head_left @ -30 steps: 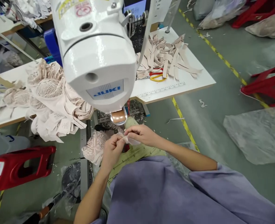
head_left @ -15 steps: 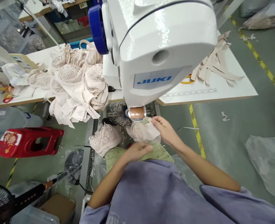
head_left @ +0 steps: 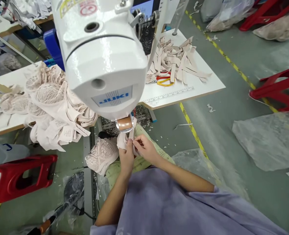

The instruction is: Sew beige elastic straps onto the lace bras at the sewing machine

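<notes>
Close together below the head of a white JUKI sewing machine (head_left: 107,75), both hands pinch a beige bra. My left hand (head_left: 126,159) is closed on its pale fabric, thumb up. Just to the right, my right hand (head_left: 146,148) pinches the same bra beside a narrow strap (head_left: 132,132) that runs up to the machine's end. The lace cup of the bra (head_left: 102,154) hangs at the left over my lap. Fingers cover the exact spot being held, and the machine head hides the needle area.
A heap of beige lace bras (head_left: 53,101) lies on the table at left. Cut fabric strips (head_left: 176,60), scissors (head_left: 165,80) and a ruler marking (head_left: 168,94) are on the right table. Red stools (head_left: 40,171) and plastic bags (head_left: 269,140) stand or lie on the floor.
My left hand has come up from my lap and closed on the bra beside my right hand. The view has shifted right, so the machine appears further left.
</notes>
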Demonstrator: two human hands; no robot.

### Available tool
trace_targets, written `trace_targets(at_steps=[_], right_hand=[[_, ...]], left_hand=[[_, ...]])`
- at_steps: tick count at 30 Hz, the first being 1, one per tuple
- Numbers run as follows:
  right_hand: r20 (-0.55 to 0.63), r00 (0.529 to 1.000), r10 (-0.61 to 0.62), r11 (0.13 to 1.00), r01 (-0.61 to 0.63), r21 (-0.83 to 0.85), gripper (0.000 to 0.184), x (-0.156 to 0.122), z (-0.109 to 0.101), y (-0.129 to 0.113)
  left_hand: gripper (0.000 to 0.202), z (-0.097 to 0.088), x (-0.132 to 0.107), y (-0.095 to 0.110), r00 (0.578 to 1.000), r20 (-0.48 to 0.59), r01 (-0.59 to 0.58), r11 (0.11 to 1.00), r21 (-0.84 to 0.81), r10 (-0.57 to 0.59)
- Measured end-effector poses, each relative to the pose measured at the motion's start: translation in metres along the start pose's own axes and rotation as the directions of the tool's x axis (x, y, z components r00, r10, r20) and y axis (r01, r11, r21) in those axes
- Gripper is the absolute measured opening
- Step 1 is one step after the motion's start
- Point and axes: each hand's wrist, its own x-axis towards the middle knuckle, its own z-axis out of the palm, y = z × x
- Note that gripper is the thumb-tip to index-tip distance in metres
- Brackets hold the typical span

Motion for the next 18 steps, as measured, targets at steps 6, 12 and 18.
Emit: trace_targets(at_steps=[6, 12, 18], right_hand=[[0.346, 0.881, -0.323, 0.897, 0.401, -0.185, 0.033, 0.021, -0.053, -0.023], [0.564, 0.814, -0.141, 0.956, 0.26, -0.138, 0.015, 0.025, -0.062, -0.042], [0.081, 0.993, -0.088, 0.98, 0.101, -0.171, 0.01, 0.016, -0.063, -0.034]], left_hand=[[0.031, -0.032, -0.001, 0.036, 0.927, 0.376, -0.139, 0.93, 0.34, 0.001], [0.026, -0.035, -0.006, 0.056, 0.864, 0.5, -0.154, 0.919, 0.363, -0.053], [0.034, -0.04, -0.006, 0.054, 0.925, 0.327, 0.154, 0.977, 0.147, -0.195]])
